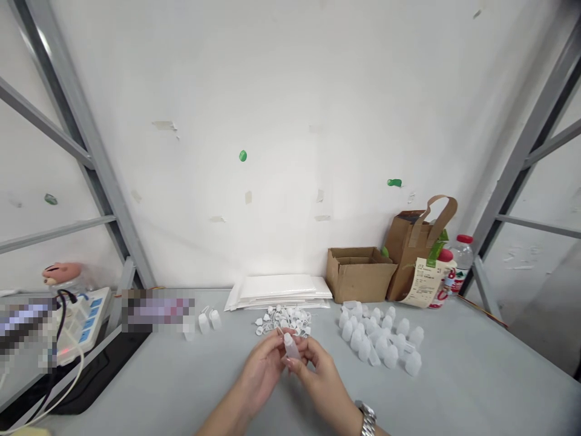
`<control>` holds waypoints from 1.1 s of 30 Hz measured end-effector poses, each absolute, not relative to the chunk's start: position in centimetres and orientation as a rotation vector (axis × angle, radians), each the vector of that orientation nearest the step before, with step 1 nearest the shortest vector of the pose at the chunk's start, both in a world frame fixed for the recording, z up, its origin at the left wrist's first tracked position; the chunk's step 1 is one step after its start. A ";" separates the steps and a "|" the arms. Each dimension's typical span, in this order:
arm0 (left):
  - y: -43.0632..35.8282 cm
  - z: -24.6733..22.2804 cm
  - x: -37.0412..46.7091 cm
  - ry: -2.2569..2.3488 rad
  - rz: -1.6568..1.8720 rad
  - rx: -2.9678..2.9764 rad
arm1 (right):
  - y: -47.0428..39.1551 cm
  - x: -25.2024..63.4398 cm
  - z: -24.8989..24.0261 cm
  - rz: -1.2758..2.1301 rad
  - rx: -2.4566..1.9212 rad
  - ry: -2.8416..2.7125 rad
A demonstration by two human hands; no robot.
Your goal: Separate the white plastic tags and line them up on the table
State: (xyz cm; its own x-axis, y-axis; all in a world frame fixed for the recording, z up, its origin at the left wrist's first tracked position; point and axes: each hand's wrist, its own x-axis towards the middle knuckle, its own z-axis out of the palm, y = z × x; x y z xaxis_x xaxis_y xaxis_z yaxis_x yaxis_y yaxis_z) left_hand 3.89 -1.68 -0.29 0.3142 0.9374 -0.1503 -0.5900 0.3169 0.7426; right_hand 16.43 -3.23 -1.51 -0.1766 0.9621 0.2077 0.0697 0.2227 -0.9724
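Between my two hands, low in the middle of the head view, is a small translucent white plastic bottle [291, 346], its narrow end pointing away from me. My left hand [264, 366] pinches it from the left side. The fingers and thumb of my right hand [318, 369] close on it from the right. Just beyond my fingertips lies a pile of small white caps with loops [285, 318]. Several more translucent bottles [381, 333] are spread to the right. At the left stand a few white pieces with loops on top [209, 321].
Behind the caps lies a stack of white envelopes [281, 287]. An open cardboard box [362, 281], a brown paper bag [403, 248] and a plastic bottle with a red cap [462, 260] stand at the back right. A power strip [93, 315] with cables sits far left on the grey table [181, 381].
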 end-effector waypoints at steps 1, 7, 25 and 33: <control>-1.8 -0.1 3.9 0.642 1.118 0.666 | -3.1 16.4 -1.6 1.171 -0.986 -1.459; -2.3 0.8 4.1 0.609 1.138 0.834 | -2.6 16.4 -1.7 1.264 -0.997 -1.361; -1.8 0.0 4.0 0.824 1.145 1.028 | -2.6 16.8 -0.8 1.266 -0.993 -1.450; -1.8 0.3 3.7 0.761 1.126 0.957 | -2.5 16.9 -0.1 1.394 -0.937 -1.408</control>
State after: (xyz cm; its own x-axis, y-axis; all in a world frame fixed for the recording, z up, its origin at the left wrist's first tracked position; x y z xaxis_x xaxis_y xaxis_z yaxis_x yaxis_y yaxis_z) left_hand 3.73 -1.84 0.34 0.2709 0.9621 -0.0303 -0.3867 0.1376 0.9119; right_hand 16.94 -2.55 -0.14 -0.2926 0.9518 0.0922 -0.0827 0.0709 -0.9940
